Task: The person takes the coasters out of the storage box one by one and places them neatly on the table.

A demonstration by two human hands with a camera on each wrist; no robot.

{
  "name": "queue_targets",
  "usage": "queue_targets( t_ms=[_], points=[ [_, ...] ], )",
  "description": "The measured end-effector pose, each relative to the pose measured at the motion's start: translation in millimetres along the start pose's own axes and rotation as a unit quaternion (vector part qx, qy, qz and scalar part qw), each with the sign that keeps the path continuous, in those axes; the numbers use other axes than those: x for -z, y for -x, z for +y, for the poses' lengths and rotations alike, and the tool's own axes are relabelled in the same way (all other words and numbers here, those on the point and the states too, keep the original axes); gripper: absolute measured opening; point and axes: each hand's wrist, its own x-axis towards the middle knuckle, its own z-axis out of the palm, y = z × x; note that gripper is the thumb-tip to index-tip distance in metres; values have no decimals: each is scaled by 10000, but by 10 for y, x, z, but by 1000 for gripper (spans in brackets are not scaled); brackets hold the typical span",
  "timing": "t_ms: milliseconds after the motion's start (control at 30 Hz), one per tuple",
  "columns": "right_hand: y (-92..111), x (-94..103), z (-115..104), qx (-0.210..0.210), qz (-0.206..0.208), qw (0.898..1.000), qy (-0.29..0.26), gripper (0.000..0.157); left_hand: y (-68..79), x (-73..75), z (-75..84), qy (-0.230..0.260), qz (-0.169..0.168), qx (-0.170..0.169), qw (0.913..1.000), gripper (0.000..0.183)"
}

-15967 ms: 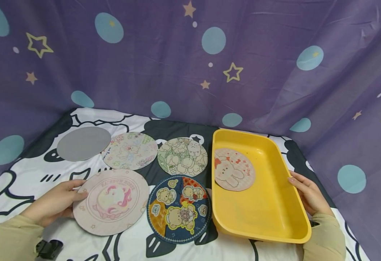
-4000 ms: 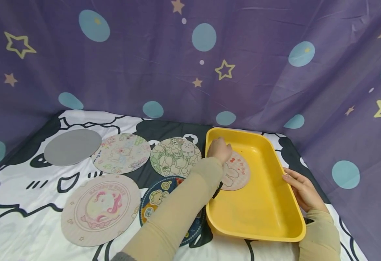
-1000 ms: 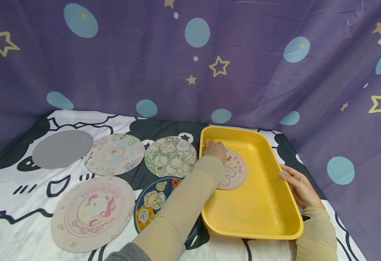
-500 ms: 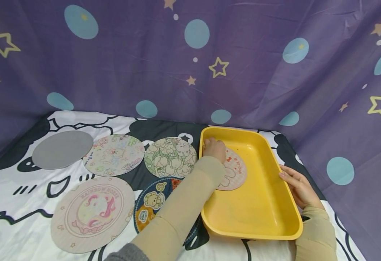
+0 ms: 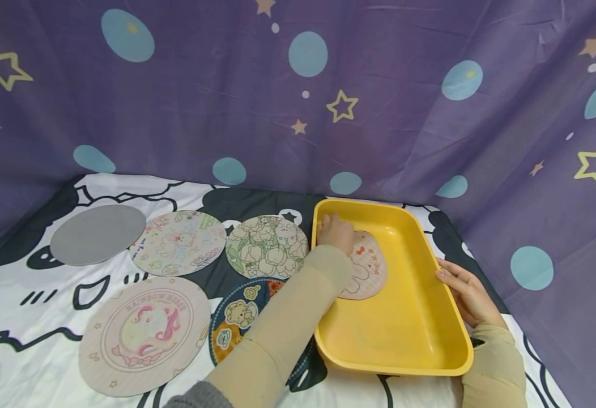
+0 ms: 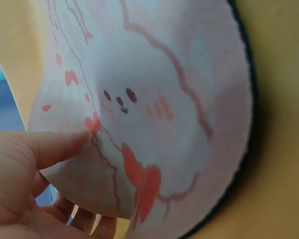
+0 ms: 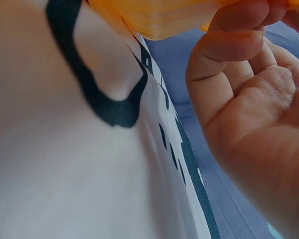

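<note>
My left hand (image 5: 336, 232) reaches into a yellow plastic tub (image 5: 392, 334) and pinches the edge of a pink round bunny mat (image 5: 371, 272). In the left wrist view, the thumb of that hand (image 6: 20, 169) presses on the printed face, with the fingers behind the mat (image 6: 114, 59). The mat bends near the hand and shows a dark backing edge. At the tub's right side, my right hand (image 5: 473, 292) grips the rim. The right wrist view shows the curled fingers of this hand (image 7: 249, 94) against the tub's yellow wall (image 7: 164, 20).
Left of the tub lie several round mats: a grey one (image 5: 98, 235), a pastel one (image 5: 178, 242), a green floral one (image 5: 267, 246), a pink horse one (image 5: 145, 337) and a navy bear one (image 5: 239, 314) under my left forearm. A purple curtain (image 5: 226, 73) hangs behind.
Sixteen seconds ago my left hand held the pink horse mat; that mat now lies flat, and the hand is in the tub. Lately the bunny mat's edge has bent up slightly. Right hand keeps its place.
</note>
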Motion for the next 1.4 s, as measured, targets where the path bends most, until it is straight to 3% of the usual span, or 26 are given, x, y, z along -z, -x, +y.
queue_targets(
  t_ms=[233, 633, 1000, 1233, 1400],
  points=[
    [4, 0, 1, 7, 9, 10000, 46, 38, 6, 10, -5, -49, 277, -279, 9992, 18],
    [-8, 5, 54, 132, -204, 9996, 152, 39, 144, 109, 40, 143, -152, -463, 9987, 23],
    [-18, 3, 27, 97, -124, 9995, 281, 37, 155, 168, 85, -109, -280, -540, 9981, 19],
    [-12, 23, 25, 121, -200, 9995, 229, 37, 246, 254, 144, -120, -245, -520, 9983, 14],
    [-11, 35, 22, 83, -121, 9994, 310, 36, 296, 286, 176, -199, -342, -684, 9969, 14]
  ],
)
